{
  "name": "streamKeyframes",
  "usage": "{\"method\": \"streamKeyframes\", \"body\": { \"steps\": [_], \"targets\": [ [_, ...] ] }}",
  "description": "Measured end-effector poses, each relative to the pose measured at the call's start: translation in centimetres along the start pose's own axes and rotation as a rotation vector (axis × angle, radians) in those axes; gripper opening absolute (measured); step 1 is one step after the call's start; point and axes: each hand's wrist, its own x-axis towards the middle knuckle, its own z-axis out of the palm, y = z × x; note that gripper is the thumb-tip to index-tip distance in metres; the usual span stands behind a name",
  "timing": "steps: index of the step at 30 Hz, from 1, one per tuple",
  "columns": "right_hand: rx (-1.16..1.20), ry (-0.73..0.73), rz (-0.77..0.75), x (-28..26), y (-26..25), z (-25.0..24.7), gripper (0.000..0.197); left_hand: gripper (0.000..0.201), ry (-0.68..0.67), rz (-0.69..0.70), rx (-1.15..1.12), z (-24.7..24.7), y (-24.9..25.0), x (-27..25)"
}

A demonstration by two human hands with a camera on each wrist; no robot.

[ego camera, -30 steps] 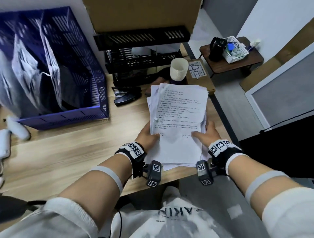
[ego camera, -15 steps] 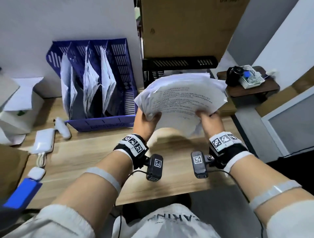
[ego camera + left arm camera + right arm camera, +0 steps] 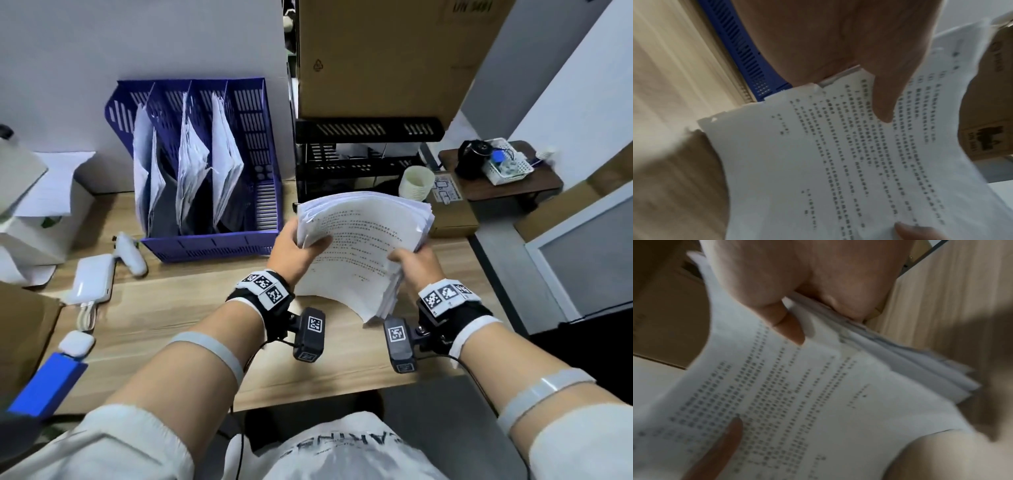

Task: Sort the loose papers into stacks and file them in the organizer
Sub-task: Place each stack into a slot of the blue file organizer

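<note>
Papers [image 3: 359, 246], a thick stack of printed sheets, were held in the air above the wooden table [image 3: 171, 315], just right of the blue organizer [image 3: 253, 161]. The left hand [image 3: 291, 250] had its grip clamped on the stack's left edge, thumb on the printed top page and fingers underneath. The right hand [image 3: 416, 263] had its grip clamped on the lower right edge, where the sheets fanned unevenly. The stack bowed upward between the two hands. The organizer stood upright against the wall, three of its slots holding white sheets and the rightmost slot showing none. A black tray rack [image 3: 363, 157] stood behind the stack, with a pile of paper cups [image 3: 415, 183] beside it.
</note>
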Motion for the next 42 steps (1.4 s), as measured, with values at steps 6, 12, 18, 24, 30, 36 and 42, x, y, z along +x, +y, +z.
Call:
{"method": "streamKeyframes", "body": {
  "steps": [6, 12, 18, 24, 30, 36, 42],
  "targets": [
    [-0.326, 0.049, 0.004, 2.1, 2.0, -0.4, 0.049, 0.024, -0.047, -0.151, 0.285, -0.4, -2.9, -0.3],
    [-0.355, -0.207, -0.046, -0.4, -2.0, 3.3, 0.042, 0.036, 0.156, -0.100, 0.344, -1.7, -0.3, 0.1],
    [-0.417, -0.513, -0.228, -5.0, -9.6, 11.9, 0.096, 0.032, 0.118, 0.136, 0.327, -3.0, 4.8, 0.6],
    [-0.472, -0.286, -0.281, -5.8, -14.0, 16.2, 0.042, 0.064, 0.101, 0.275, 0.302, -6.5, 5.9, 1.7],
    [-0.658, -0.183, -0.382, -5.6, -15.4, 17.9, 0.036, 0.107, -0.176, 0.107, 0.335, -11.2, 3.5, 3.0],
    [-0.728, -0.270, -0.484, -5.7, -16.4, 18.5, 0.031, 0.114, -0.188, -0.123, 0.266, -15.4, 1.6, 4.0],
    [-0.742, -0.272, -0.454, -4.5, -17.0, 20.0, 0.034, 0.079, 0.001, -0.054, 0.399, -17.5, 1.7, 5.7]
  ]
}}
